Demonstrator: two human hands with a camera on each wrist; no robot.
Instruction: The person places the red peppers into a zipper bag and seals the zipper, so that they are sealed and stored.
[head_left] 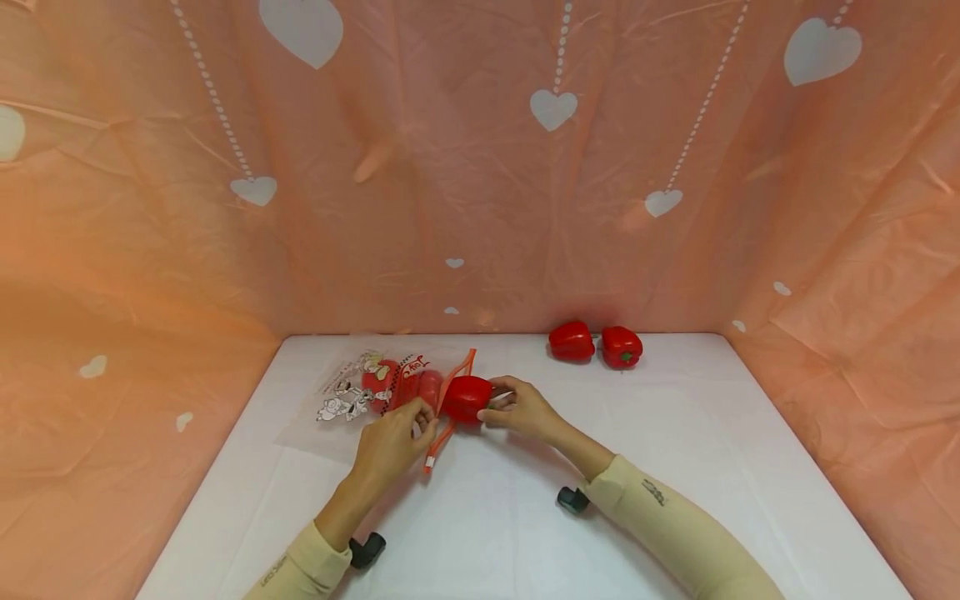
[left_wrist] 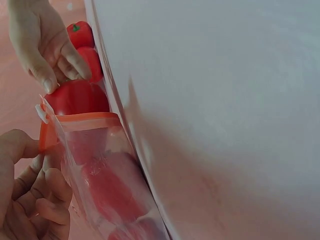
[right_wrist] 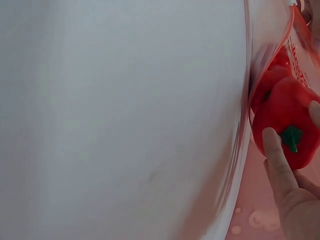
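The right hand [head_left: 521, 408] held a red pepper [head_left: 467, 397] in curled fingers, right at the open mouth of the clear bag [head_left: 378, 392], and the left hand [head_left: 392, 443] pinched the bag's orange rim [head_left: 448, 406] to hold it wide. I think the pepper had to go in straight, with the rim kept wide, so it would not catch. The bag lay flat on the white table [head_left: 675, 467] with red peppers already inside (I could not count them), and two more peppers [head_left: 595, 343] sat well apart by the back wall.

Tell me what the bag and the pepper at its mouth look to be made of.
Zip bag: thin clear plastic film, glossy, with an orange zip strip; peppers show through it. Red pepper: probably moulded plastic, judging by its uniform sheen and flat green stem, though real cannot be ruled out.
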